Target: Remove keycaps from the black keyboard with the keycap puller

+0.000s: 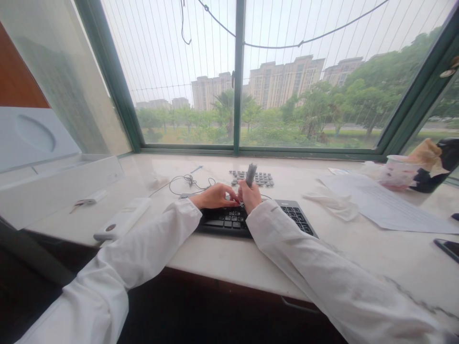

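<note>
On the marble window sill (pixel 229 258), the left hand (pixel 215 197) is curling low over a black keyboard (pixel 233 220), its hold hidden, while the right hand (pixel 250 196) is closing round an upright grey cylinder (pixel 251 174). Loose keycaps (pixel 263 179) are lying at twelve o'clock; a patterned cup (pixel 396 172) is standing at two o'clock, contents unseen.

The right hand (pixel 250 197) hides the lower end of the grey tool (pixel 251 174).

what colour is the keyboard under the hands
The keyboard is black, keys included, shown best in the head view.
</note>
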